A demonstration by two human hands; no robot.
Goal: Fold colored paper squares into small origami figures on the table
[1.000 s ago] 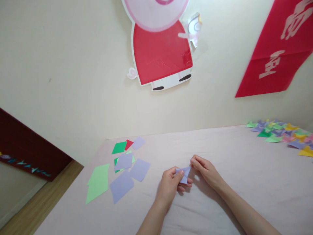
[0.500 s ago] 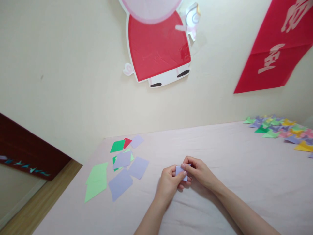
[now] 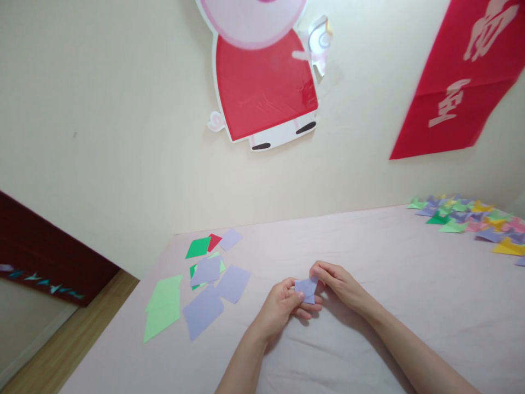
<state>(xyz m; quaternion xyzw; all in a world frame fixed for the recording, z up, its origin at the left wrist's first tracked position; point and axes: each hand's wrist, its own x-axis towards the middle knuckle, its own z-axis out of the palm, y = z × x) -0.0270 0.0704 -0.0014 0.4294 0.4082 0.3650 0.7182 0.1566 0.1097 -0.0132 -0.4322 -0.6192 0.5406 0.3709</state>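
Observation:
A small folded piece of purple paper [image 3: 305, 290] is held between both hands, above the pale sheet. My left hand [image 3: 285, 301] grips its left side, thumb on top and fingers stretched out beneath it. My right hand [image 3: 334, 279] pinches the paper's upper right corner between thumb and forefinger. Loose purple paper sheets [image 3: 204, 312] lie to the left of my hands. Beside them are light green sheets [image 3: 163, 306], a dark green sheet [image 3: 198, 248] and a red piece [image 3: 214, 242].
Rows of folded paper figures [image 3: 459, 216] in several colours stand at the far right of the pale surface [image 3: 328, 235]. A wall behind carries a cartoon cutout [image 3: 266, 82] and a red banner [image 3: 455, 82]. Dark wooden furniture [image 3: 53, 246] is at the left.
My right thumb and fingers have drawn back to the paper's upper right corner, so more of the paper shows. My left fingers have straightened somewhat underneath. The view has shifted slightly.

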